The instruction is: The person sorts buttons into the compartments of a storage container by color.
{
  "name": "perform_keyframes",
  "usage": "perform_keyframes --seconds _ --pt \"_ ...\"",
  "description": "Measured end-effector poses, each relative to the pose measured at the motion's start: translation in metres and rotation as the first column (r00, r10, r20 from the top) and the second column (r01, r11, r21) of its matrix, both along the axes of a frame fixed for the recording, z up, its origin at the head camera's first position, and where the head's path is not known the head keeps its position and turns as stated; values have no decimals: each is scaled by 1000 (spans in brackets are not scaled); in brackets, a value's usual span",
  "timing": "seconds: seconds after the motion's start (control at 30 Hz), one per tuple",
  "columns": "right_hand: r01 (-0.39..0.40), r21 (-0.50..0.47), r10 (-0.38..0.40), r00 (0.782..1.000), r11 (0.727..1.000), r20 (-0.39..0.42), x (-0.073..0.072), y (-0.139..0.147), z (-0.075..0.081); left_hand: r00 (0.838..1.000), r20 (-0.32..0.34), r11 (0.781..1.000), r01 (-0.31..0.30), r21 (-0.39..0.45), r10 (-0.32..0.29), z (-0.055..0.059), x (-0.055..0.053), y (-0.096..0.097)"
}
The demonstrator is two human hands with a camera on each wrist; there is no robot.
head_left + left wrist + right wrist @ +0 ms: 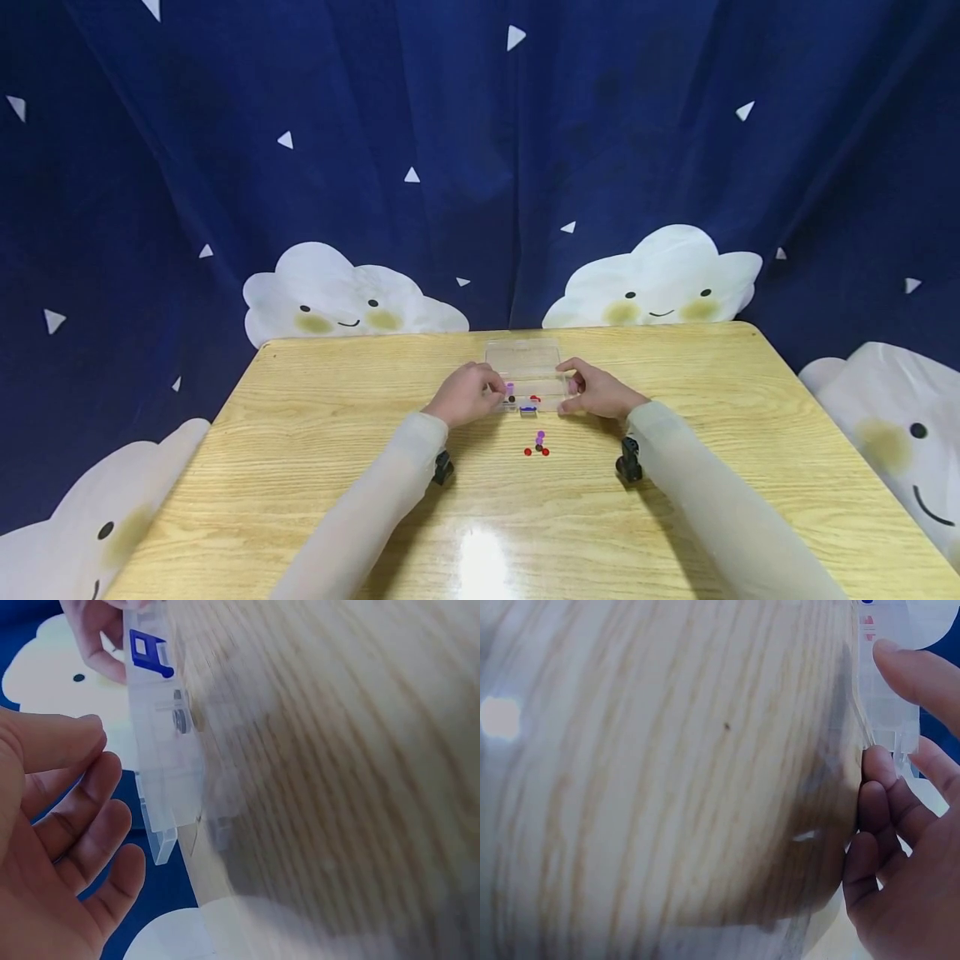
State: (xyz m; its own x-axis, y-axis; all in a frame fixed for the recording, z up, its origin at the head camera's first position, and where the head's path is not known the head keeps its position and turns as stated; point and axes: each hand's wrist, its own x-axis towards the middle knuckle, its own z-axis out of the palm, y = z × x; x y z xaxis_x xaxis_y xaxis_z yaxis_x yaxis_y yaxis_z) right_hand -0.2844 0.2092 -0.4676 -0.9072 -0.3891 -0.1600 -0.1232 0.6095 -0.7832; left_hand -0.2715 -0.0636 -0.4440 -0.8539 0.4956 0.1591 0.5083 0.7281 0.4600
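Observation:
A clear plastic compartment box [551, 403] sits on the table with its lid [522, 357] raised at the back and a blue latch [528, 410] at the front. Small purple [510, 388], dark [512, 399] and red pieces [535, 399] lie inside. My left hand [468, 393] hovers by the box's left end, thumb and index fingertips together; I cannot tell whether a small piece is between them. My right hand [597, 392] grips the right end, thumb at the front wall [889, 694] and other fingers around the side.
Several small beads lie on the table in front of the box: purple [541, 434], dark [538, 448] and red [545, 452]. Black wrist devices [630, 461] hang under both forearms. A blue curtain [480, 150] with white clouds stands behind the wooden table [315, 400].

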Motion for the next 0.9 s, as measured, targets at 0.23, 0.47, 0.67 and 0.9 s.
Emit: perform_keyframes --seconds 0.23,0.47,0.67,0.9 --pt "7 -4 -7 1000 1000 2 0 0 0 996 6 996 87 -1 -87 4 14 -4" --pt "5 14 -5 1000 1000 -10 1 1 -2 984 51 981 175 -86 -171 4 29 2" --pt "4 12 -4 1000 1000 -14 0 1 -2 972 69 963 234 -132 -226 4 35 12" --pt "-1 -1 1 1000 1000 -11 2 2 -2 962 133 951 259 -170 -238 -1 39 18"
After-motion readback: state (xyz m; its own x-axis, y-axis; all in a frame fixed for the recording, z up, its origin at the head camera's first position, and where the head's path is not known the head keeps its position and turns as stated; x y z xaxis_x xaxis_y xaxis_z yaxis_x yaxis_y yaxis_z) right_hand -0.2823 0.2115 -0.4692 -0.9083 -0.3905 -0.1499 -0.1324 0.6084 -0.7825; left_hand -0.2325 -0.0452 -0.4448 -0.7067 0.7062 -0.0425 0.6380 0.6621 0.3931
